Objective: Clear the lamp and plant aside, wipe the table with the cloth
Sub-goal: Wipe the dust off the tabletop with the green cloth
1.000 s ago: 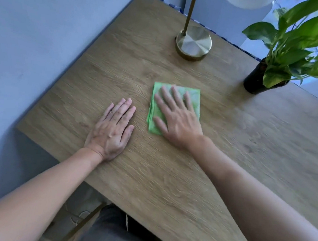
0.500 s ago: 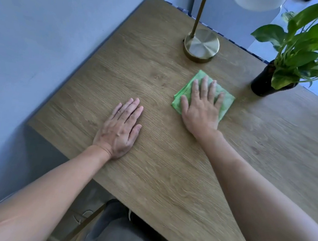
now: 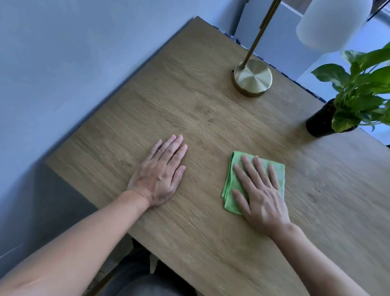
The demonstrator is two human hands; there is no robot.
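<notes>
A folded green cloth (image 3: 234, 172) lies on the wooden table (image 3: 193, 105), right of centre. My right hand (image 3: 259, 193) presses flat on it with fingers spread, covering most of it. My left hand (image 3: 161, 171) rests palm-down on the bare wood to the left, a hand's width from the cloth. A brass lamp stands at the far edge, its round base (image 3: 252, 77) on the table and its white shade (image 3: 330, 20) hanging above. A leafy plant in a black pot (image 3: 321, 121) stands at the far right edge.
A blue-grey wall (image 3: 67, 54) runs along the table's left side. The near table edge crosses in front of my lap (image 3: 148, 290). Plant leaves (image 3: 379, 76) hang over the far right corner.
My right hand has slid the cloth back toward me, away from the lamp base, and the cloth has turned. My left hand has stayed flat on the wood. The camera has tilted up.
</notes>
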